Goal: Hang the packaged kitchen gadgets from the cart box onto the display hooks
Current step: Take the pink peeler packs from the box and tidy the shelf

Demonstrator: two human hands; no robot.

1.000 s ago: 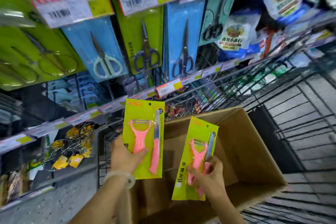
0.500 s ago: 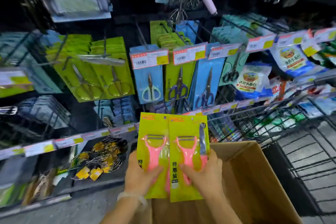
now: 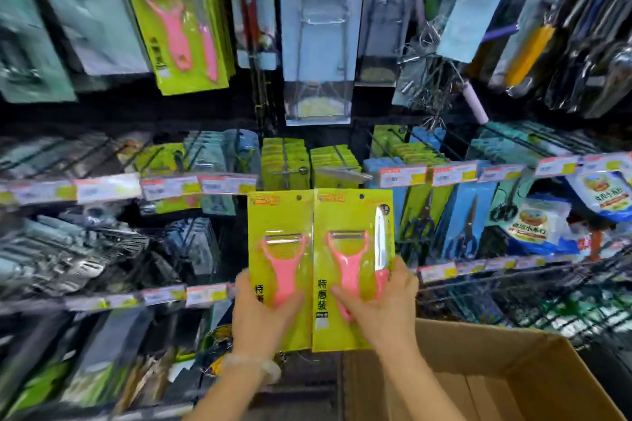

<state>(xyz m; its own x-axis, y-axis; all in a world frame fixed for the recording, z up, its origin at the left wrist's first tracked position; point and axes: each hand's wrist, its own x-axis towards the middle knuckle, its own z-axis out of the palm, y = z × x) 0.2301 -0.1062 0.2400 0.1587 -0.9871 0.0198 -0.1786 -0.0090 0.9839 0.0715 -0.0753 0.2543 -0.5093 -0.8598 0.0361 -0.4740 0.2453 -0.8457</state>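
Observation:
Two green cards, each with a pink peeler and a small knife, are held up side by side in front of the display. My left hand (image 3: 261,311) grips the lower part of the left peeler pack (image 3: 278,215). My right hand (image 3: 379,304) grips the right peeler pack (image 3: 352,215), which overlaps the left one's edge. Each card has a hang hole near its top. High up at the left hangs a matching peeler pack (image 3: 178,31) on a display hook. The cardboard cart box (image 3: 506,362) is open at the lower right.
Rows of hooks carry packaged scissors (image 3: 461,229), green cards (image 3: 284,161) and clear-packed metal tools (image 3: 318,41). Price tags (image 3: 403,176) line the hook ends. Whisks (image 3: 434,96) hang at upper right. Wire cart mesh (image 3: 547,301) stands behind the box.
Both hands have lifted the two packs higher toward the display, and my view has tilted up, so the upper row of hooks shows and the box has dropped low.

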